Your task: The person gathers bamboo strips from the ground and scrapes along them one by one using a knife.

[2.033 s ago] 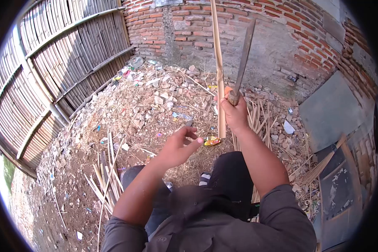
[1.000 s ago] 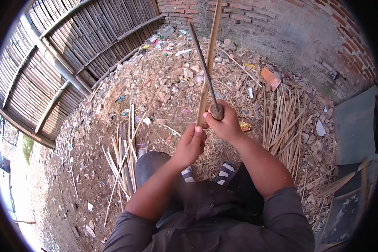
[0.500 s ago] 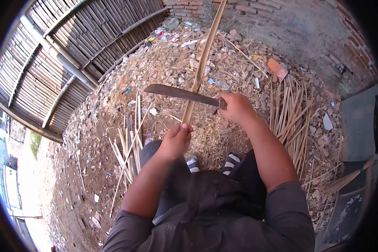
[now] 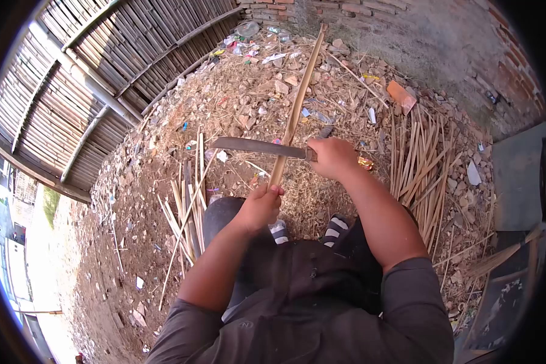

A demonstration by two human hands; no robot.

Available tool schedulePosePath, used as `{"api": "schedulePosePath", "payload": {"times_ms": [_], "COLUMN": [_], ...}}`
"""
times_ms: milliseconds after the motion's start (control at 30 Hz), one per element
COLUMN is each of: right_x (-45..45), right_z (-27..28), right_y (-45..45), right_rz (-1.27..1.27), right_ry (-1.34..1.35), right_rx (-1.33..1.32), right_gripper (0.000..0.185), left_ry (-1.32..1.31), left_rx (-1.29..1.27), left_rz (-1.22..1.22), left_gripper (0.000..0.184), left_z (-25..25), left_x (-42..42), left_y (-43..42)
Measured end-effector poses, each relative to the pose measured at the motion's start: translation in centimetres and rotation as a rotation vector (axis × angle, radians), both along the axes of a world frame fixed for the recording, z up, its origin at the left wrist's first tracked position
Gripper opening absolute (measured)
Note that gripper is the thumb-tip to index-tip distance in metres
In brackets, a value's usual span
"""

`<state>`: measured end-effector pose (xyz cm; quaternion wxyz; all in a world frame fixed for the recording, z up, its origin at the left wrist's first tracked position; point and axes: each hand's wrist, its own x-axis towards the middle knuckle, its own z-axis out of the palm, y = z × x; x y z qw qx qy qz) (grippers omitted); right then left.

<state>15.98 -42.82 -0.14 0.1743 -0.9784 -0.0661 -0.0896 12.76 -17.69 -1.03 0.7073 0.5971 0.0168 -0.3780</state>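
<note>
A long split bamboo strip (image 4: 304,85) slants away from me, its far end near the brick wall. My left hand (image 4: 261,207) is closed around its near end, thumb on top. My right hand (image 4: 335,159) grips the handle of a machete (image 4: 258,145), whose dark blade points left and crosses the strip a little beyond my left hand. Blade and strip appear to touch, though how deep the edge sits cannot be seen. Most of the handle is hidden in my fist.
Thin bamboo strips lie piled at right (image 4: 420,176), with a smaller bundle (image 4: 188,209) at left. Rubble and litter cover the ground, including an orange brick piece (image 4: 400,97). A bamboo fence (image 4: 127,54) stands at left, a brick wall (image 4: 424,36) behind. My sandalled feet are below.
The bamboo strip's far end has dropped lower and now shows fully. My right hand and the machete have shifted slightly left and down; my left hand has moved slightly down.
</note>
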Motion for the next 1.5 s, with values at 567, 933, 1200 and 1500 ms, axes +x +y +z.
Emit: {"api": "schedulePosePath", "payload": {"times_ms": [567,933,1200,1500], "right_x": [-0.5,0.0,0.7,-1.4], "right_z": [-0.9,-0.9,-1.7,-0.4], "right_y": [0.9,0.2,-1.5,2.2], "right_rz": [0.139,0.071,0.073,0.265], "right_ry": [-0.068,0.06,0.044,-0.034], "right_rx": [0.002,-0.011,0.083,-0.117], "right_gripper": [0.019,0.016,0.016,0.017], "left_ry": [0.081,0.173,0.114,0.139], "left_rx": [-0.149,-0.2,-0.136,-0.167], "left_rz": [0.023,0.0,-0.011,0.014], "left_gripper": [0.021,0.016,0.016,0.015], "left_z": [-0.4,-0.6,0.4,-0.1], "left_x": [-0.2,-0.3,-1.5,-1.3], "left_y": [0.7,0.7,1.0,1.0]}}
